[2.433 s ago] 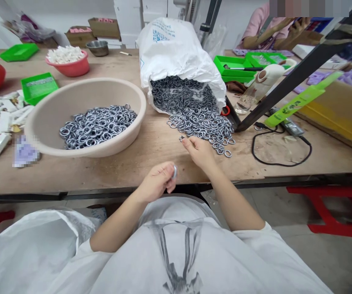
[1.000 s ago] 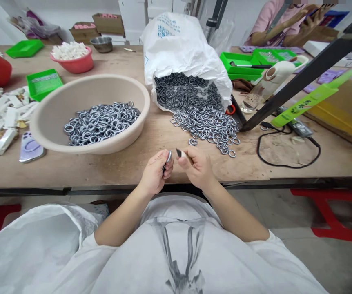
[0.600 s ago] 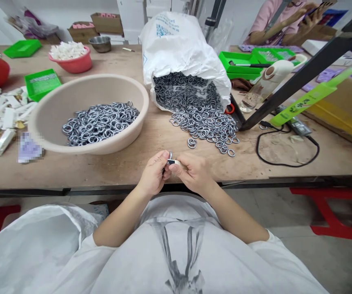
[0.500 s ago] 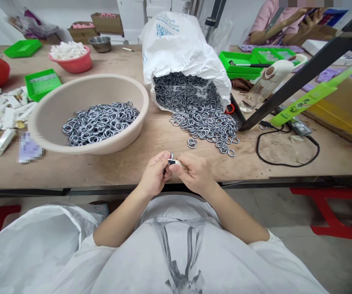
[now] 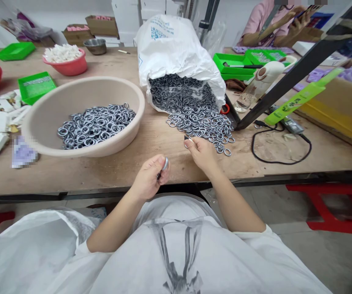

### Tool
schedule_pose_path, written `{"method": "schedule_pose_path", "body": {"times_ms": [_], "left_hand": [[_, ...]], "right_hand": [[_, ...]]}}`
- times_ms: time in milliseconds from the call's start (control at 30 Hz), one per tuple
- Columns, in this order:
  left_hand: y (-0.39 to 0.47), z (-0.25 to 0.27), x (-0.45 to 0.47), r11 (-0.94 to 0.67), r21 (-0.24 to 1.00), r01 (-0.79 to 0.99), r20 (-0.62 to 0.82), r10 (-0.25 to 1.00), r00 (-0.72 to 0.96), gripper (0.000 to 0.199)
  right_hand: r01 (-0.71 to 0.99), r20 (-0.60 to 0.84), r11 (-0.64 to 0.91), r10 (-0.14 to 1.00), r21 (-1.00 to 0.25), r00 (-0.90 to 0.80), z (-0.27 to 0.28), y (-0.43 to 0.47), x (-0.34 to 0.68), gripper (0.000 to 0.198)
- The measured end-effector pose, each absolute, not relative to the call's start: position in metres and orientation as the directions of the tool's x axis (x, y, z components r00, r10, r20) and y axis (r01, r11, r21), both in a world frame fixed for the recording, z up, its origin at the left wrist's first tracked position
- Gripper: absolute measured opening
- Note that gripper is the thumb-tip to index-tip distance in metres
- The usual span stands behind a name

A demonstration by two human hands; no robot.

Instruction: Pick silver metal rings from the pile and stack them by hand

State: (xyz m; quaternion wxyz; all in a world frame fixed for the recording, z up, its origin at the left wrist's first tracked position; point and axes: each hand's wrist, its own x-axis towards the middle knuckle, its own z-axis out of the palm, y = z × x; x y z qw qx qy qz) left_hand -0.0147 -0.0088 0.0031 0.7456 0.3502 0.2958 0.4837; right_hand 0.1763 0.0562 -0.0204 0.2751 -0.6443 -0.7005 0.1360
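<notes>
My left hand (image 5: 150, 176) is closed around a grey metallic ring (image 5: 165, 163) just above the front of the table. A dark bit also shows under its fingers, too small to name. Farther forward and to the right, my right hand (image 5: 204, 153) pinches a small dark-tipped tool (image 5: 187, 139), mostly hidden by the fingers. That hand is at the near edge of a heap of loose rings (image 5: 205, 122), which spills from a white sack (image 5: 176, 49). On the left stands a large beige basin (image 5: 114, 149) with many similar rings inside.
Left of the basin lie white pieces (image 5: 1, 122), a green tray (image 5: 36, 96) and a red bowl (image 5: 78, 67). A black metal post (image 5: 261, 102), cable (image 5: 274, 164) and lime-green strip (image 5: 301, 100) are on the right. Another person (image 5: 264, 24) sits at the back right.
My hands, together half a second earlier, have parted. The right one moved forward toward the ring heap with the small tool; the left moved slightly left and back with the ring.
</notes>
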Motion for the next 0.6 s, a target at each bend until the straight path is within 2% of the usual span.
{"method": "schedule_pose_path", "body": {"times_ms": [67, 167, 367, 433, 500, 567, 600], "left_hand": [[-0.005, 0.002, -0.017, 0.273, 0.807, -0.523, -0.125, 0.946, 0.300, 0.042], [0.003, -0.003, -0.020, 0.288, 0.806, -0.518, -0.180, 0.952, 0.249, 0.034], [0.017, -0.011, -0.023, 0.426, 0.698, -0.576, -0.368, 0.903, 0.223, 0.028], [0.020, -0.012, -0.022, 0.461, 0.652, -0.602, -0.411, 0.882, 0.230, 0.020], [0.022, -0.014, -0.018, 0.471, 0.639, -0.609, -0.432, 0.874, 0.223, 0.019], [0.023, -0.017, -0.011, 0.448, 0.677, -0.584, -0.423, 0.886, 0.190, 0.027], [0.023, -0.018, -0.007, 0.422, 0.711, -0.562, -0.405, 0.900, 0.164, 0.032]], "right_hand": [[0.917, 0.155, 0.048, 0.988, -0.396, 0.015, -0.021, 0.069, 0.183, 0.035], [0.971, 0.063, 0.011, 0.998, -0.238, 0.004, -0.020, 0.082, 0.184, 0.036], [0.981, 0.049, -0.002, 0.999, -0.192, 0.011, -0.020, 0.091, 0.180, 0.031], [0.976, 0.075, -0.023, 0.996, -0.218, 0.041, -0.021, 0.092, 0.181, 0.030], [0.952, 0.117, -0.020, 0.991, -0.306, 0.058, -0.022, 0.092, 0.182, 0.027], [0.853, 0.154, 0.050, 0.987, -0.520, 0.036, -0.023, 0.086, 0.179, 0.025], [0.744, 0.164, 0.100, 0.986, -0.661, 0.014, -0.024, 0.082, 0.176, 0.026]]}}
